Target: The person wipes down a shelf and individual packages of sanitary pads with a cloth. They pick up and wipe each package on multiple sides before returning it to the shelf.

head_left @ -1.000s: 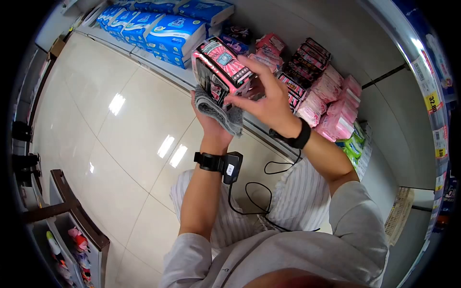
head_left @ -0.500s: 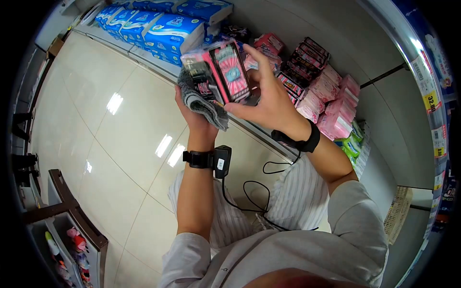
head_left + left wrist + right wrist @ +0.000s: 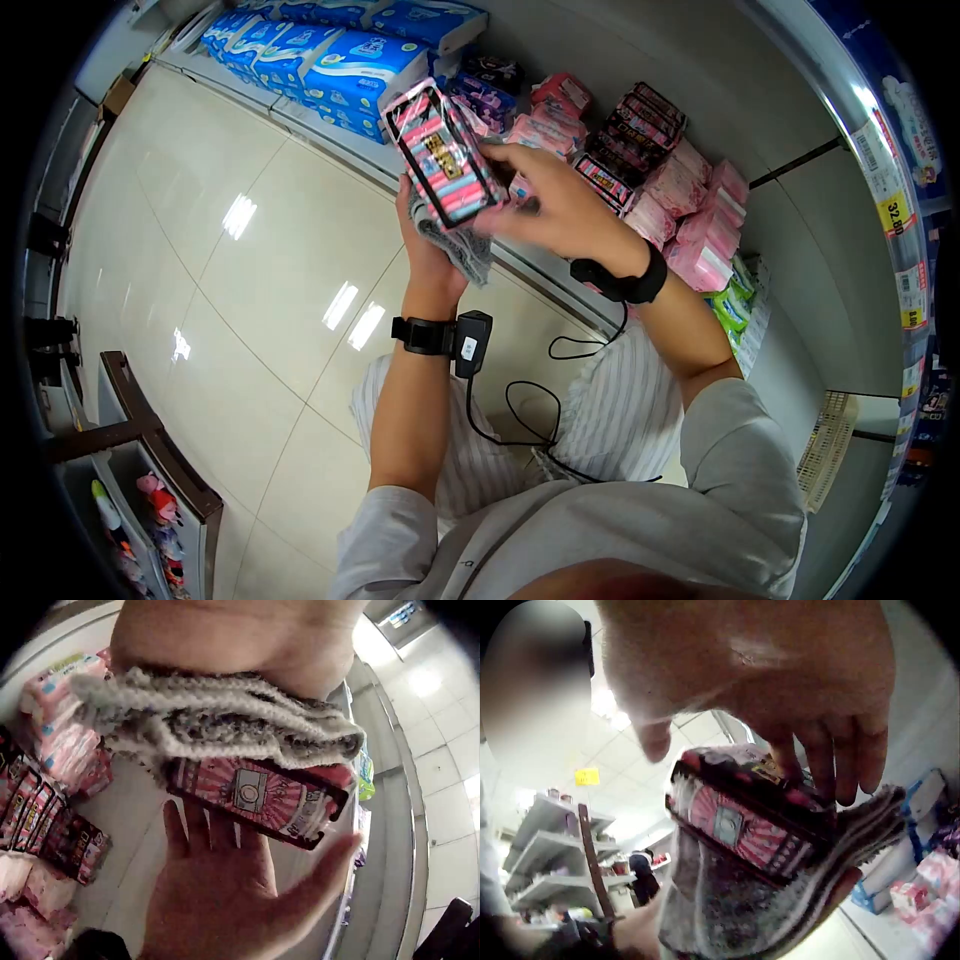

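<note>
Right hand (image 3: 575, 205): fingers extended and parted beside the packet, thumb spread away; whether the fingertips bear on it cannot be told.
Left hand (image 3: 430, 265): wrapped round the cloth from underneath, most of its fingers hidden.
Cloth (image 3: 465, 255): grey, folded, between the left hand and the packet. If its layers slid or bunched, the packet could tip, as soft fabric makes a loose seat.
Packet (image 3: 445, 155): pink and black, tilted, held up on the cloth in front of the shelf. A drop to the floor (image 3: 220, 300) looks the likeliest mishap, should the right hand give no support while the packet is turned.
Packet sides: the head view shows the broad striped face; both wrist views show a side with a camera drawing.
Thumb gap: plain in the right wrist view, blurred from the head.
Shelf (image 3: 790, 360): bears pink packs (image 3: 705, 245) and, further along, blue packs (image 3: 365, 75).
Far shelves (image 3: 551, 851): the right wrist view adds these, with a yellow sign (image 3: 587, 777) above.
</note>
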Demonstrator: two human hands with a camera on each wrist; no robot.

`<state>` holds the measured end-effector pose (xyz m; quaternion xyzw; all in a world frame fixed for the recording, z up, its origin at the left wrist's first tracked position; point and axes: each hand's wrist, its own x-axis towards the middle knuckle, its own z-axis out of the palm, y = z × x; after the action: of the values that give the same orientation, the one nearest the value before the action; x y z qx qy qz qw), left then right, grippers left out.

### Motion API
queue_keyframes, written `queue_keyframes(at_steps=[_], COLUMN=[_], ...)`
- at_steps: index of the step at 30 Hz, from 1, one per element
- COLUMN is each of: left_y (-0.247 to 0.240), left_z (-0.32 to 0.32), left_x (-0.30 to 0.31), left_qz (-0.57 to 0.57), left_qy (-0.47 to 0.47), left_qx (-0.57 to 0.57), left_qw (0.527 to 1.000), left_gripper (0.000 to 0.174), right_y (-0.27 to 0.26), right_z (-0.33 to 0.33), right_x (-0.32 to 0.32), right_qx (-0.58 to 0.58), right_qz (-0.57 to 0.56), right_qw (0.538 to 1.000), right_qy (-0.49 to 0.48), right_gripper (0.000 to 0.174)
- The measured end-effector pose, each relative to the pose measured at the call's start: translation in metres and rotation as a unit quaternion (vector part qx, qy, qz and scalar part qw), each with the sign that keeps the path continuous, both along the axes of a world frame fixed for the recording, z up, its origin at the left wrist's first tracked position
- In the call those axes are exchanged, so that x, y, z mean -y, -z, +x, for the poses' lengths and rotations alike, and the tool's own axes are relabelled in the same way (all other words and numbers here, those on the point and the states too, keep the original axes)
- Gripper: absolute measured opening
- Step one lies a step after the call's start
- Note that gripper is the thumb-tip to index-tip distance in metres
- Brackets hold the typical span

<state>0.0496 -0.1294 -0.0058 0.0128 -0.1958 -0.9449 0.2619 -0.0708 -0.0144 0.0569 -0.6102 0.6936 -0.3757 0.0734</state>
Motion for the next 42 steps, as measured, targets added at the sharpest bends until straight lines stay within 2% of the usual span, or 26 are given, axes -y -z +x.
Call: queue_keyframes(at_steps=[1,2,3,4,7,8,9,11,12,14,15,17,19,21,23,26,27,28,29,30,31,33,35,39,40,42], left_y=[0.000,-0.001,-0.003,-0.006,0.001,0.004,0.004,0.005,0.001,-0.003,-0.003,0.005,0.005,-0.001,-0.008,0.005,0.011,0.025,0.036,0.030,0.025,0.027,0.026,0.010,0.011,0.013], left_z=[0.000,0.000,-0.001,-0.001,-0.006,-0.007,-0.007,-0.008,-0.008,-0.005,-0.004,-0.009,-0.013,-0.007,-0.002,-0.008,-0.009,-0.008,-0.004,-0.003,-0.001,0.005,0.004,0.006,0.006,0.009], left_x=[0.002,0.004,0.004,0.002,0.003,0.002,0.001,0.000,0.001,-0.003,-0.005,-0.002,-0.004,-0.002,-0.004,0.000,0.000,-0.006,-0.002,-0.003,-0.004,0.001,0.005,0.004,0.003,0.003], left_qz=[0.011,-0.007,-0.027,-0.004,-0.031,-0.133,-0.133,0.008,0.009,0.011,0.013,0.026,0.024,0.016,0.032,0.035,0.032,-0.028,0.048,0.098,0.146,0.118,0.089,0.089,0.099,0.076], left_qy=[0.008,0.026,0.044,0.057,0.104,0.073,0.073,0.120,0.132,0.128,0.124,0.146,0.053,0.059,0.018,0.012,0.015,-0.012,0.121,0.067,0.013,0.029,0.047,-0.034,-0.020,0.041], left_qx=[0.002,-0.003,-0.009,0.019,0.056,0.095,0.094,0.078,0.072,0.063,0.053,-0.007,0.032,0.032,0.056,0.000,-0.005,0.088,-0.162,-0.076,0.010,-0.045,-0.100,0.025,-0.001,-0.120], left_qw=[1.000,1.000,0.999,0.998,0.992,0.984,0.984,0.990,0.989,0.990,0.991,0.989,0.998,0.998,0.998,0.999,0.999,0.996,0.978,0.990,0.989,0.992,0.990,0.995,0.995,0.989], left_gripper=[0.057,0.057,0.056,0.054,0.052,0.051,0.051,0.051,0.056,0.059,0.062,0.068,0.073,0.071,0.067,0.064,0.068,0.072,0.076,0.078,0.080,0.078,0.076,0.068,0.068,0.070], right_y=[-0.004,-0.007,-0.008,0.003,0.007,0.004,0.001,-0.002,-0.001,0.003,0.003,0.002,-0.005,-0.009,-0.012,0.000,0.001,0.002,0.003,-0.007,-0.016,-0.029,-0.026,0.001,0.004,-0.003], right_z=[-0.004,-0.007,-0.013,-0.024,-0.042,-0.044,-0.042,-0.037,-0.035,-0.031,-0.031,-0.035,-0.029,-0.026,-0.017,-0.008,-0.001,0.007,0.016,0.027,0.026,0.017,0.015,0.007,0.006,0.006], right_x=[0.000,0.001,0.001,0.006,0.000,0.001,0.001,0.002,0.004,0.007,0.007,0.005,0.002,0.001,-0.003,-0.004,-0.004,-0.003,-0.001,0.001,-0.002,-0.010,-0.010,0.000,0.001,-0.001], right_qx=[0.000,0.207,0.405,0.253,0.377,0.381,0.380,0.357,0.357,0.321,0.320,0.039,0.005,-0.090,-0.089,-0.277,-0.277,-0.272,-0.266,-0.152,-0.152,-0.192,-0.168,-0.308,-0.386,-0.335], right_qz=[0.000,0.009,0.017,-0.055,-0.013,0.001,0.000,-0.035,-0.036,-0.176,-0.177,-0.211,-0.225,-0.250,-0.252,-0.303,-0.302,-0.304,-0.306,-0.328,-0.329,-0.154,-0.157,-0.210,-0.220,-0.181], right_qw=[1.000,0.978,0.913,0.963,0.926,0.925,0.925,0.933,0.933,0.931,0.931,0.973,0.971,0.961,0.960,0.910,0.910,0.913,0.913,0.931,0.931,0.965,0.970,0.925,0.895,0.923], right_qy=[0.001,0.025,0.047,0.068,-0.001,0.007,0.007,0.019,0.019,-0.001,-0.001,0.081,0.084,0.075,0.080,0.064,0.064,0.015,-0.032,-0.048,-0.048,-0.092,-0.081,-0.070,-0.048,-0.054], right_gripper=[0.082,0.085,0.089,0.095,0.095,0.115,0.115,0.119,0.119,0.119,0.119,0.118,0.119,0.118,0.110,0.088,0.088,0.086,0.083,0.083,0.083,0.086,0.083,0.067,0.059,0.053])
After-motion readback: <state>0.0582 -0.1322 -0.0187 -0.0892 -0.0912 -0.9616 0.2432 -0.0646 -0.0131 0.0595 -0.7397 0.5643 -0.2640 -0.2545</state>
